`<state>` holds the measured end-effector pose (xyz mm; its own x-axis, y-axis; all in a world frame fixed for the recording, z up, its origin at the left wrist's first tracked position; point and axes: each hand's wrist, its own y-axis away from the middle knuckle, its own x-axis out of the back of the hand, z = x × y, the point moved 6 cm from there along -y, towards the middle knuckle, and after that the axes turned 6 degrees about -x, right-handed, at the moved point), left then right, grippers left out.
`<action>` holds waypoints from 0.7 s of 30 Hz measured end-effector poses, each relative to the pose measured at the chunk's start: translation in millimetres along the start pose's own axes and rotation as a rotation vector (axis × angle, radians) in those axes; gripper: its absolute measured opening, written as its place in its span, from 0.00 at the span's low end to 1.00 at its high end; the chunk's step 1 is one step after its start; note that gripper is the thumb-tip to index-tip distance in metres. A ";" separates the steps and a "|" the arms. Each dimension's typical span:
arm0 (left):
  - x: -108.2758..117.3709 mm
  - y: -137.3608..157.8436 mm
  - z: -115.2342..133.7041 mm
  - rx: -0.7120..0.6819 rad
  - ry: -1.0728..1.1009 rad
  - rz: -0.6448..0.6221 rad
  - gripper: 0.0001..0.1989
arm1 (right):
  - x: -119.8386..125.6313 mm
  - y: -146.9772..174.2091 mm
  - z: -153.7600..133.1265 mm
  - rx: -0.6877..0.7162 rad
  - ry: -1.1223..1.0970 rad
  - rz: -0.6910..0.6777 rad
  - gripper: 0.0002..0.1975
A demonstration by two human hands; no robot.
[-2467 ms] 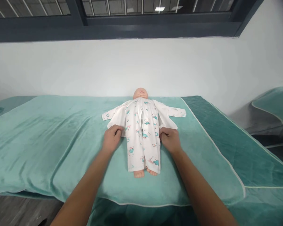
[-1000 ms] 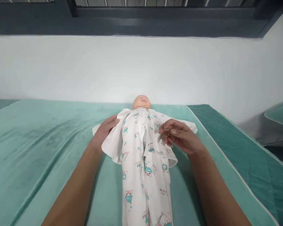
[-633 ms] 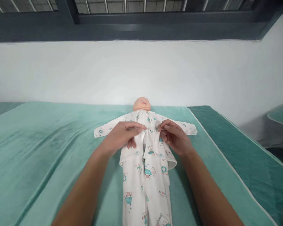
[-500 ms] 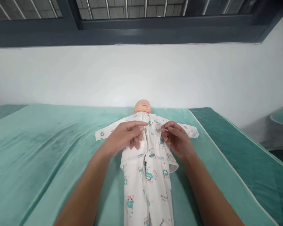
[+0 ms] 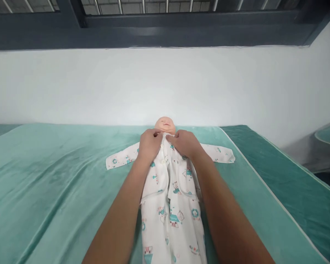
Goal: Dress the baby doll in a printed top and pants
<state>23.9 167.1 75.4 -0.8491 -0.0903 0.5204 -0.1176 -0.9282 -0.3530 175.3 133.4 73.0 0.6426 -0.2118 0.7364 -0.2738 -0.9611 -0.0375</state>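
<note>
Your left hand [image 5: 150,143] and right hand [image 5: 183,143] sit curled at the collar of the printed romper [image 5: 172,190], fingers pinching the fabric edges just under the baby doll [image 5: 165,125] chin. Doll lies face up on the teal blanket [image 5: 57,183], sleeves spread sideways.

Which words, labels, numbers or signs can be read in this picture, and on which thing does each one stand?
None can be read. The white printed garment on the doll shows teal cartoon figures; small marks beside some may be letters, but they are too small and blurred to read. The teal blanket and wall carry no text.
</note>
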 end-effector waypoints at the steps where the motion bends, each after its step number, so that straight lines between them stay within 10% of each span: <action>1: 0.1 0.7 -2.4 -0.005 0.005 -0.007 0.12 | -1.3 -4.1 -3.3 0.016 0.041 0.000 0.16; 10: 0.1 1.3 -10.2 0.011 0.171 -0.037 0.08 | -10.5 -17.0 11.1 -0.058 -0.747 -0.196 0.17; 21: -1.3 6.2 0.7 0.065 0.533 0.018 0.06 | -9.2 -13.3 6.6 -0.055 -0.580 0.006 0.10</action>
<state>24.6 161.2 73.1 -0.9964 0.0737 0.0417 -0.0829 -0.9501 -0.3008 177.7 147.0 62.3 0.9236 -0.2949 0.2448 -0.3056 -0.9522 0.0057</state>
